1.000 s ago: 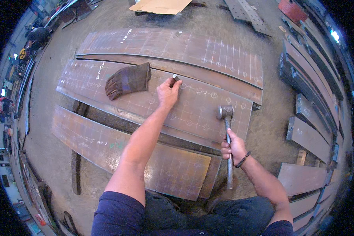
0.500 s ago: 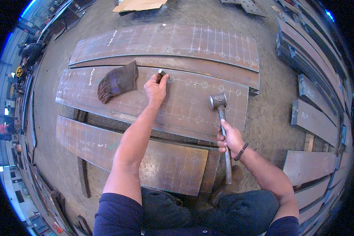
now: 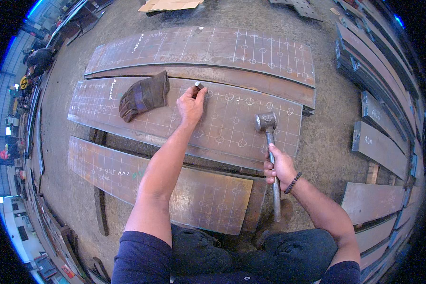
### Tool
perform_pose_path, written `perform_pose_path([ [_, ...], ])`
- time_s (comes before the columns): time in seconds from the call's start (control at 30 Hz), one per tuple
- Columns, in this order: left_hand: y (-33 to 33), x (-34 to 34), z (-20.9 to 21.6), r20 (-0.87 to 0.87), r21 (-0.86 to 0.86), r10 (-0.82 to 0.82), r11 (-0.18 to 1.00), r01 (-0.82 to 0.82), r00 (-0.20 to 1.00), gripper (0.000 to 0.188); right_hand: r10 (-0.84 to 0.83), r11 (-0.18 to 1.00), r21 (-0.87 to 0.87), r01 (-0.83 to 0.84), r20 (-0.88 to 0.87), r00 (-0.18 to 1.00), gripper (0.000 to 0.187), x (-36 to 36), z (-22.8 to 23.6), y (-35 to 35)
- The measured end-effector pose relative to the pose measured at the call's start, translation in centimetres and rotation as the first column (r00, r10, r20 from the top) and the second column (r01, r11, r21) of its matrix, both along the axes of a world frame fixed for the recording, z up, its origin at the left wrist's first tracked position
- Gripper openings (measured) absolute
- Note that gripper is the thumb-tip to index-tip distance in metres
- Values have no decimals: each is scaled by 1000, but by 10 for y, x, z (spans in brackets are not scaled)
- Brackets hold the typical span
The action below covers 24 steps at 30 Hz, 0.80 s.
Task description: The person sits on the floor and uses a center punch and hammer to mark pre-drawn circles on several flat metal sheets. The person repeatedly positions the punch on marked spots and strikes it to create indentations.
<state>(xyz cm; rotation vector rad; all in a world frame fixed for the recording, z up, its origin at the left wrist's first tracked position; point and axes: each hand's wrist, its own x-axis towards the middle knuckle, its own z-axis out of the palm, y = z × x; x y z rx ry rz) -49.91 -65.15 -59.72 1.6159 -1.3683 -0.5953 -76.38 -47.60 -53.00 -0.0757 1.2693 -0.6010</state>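
My left hand [image 3: 190,106] is closed around a short metal punch [image 3: 199,85], whose pale top end sticks up past the fingers. It is over the middle steel plate [image 3: 156,131], which carries chalk grid lines and circles; the punch's lower end is hidden by my fingers. Farther right, my right hand [image 3: 281,165] grips the handle of a hammer [image 3: 266,122]. The hammer's heavy steel head hangs over the right part of that same plate, apart from the punch. A dark leather work glove [image 3: 144,96] lies on the plate, left of my left hand.
Another marked plate [image 3: 213,42] lies beyond, and a third plate [image 3: 217,194] lies nearer my knees. Long steel plates [image 3: 374,201] are stacked along the right side. Flat cardboard [image 3: 170,4] is on the floor at the far edge. Someone in dark clothes [image 3: 39,59] bends over at far left.
The whole view has shifted slightly. Both hands keep their grips on the punch and the hammer, with no clear movement over the plate.
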Motion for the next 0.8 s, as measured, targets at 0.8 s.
perform_pose_path([
  [0.8,-3,1,-9,43,-37,-42,998,44,998,30,109,979,-143,-145,-235,966,38,6,2,3],
])
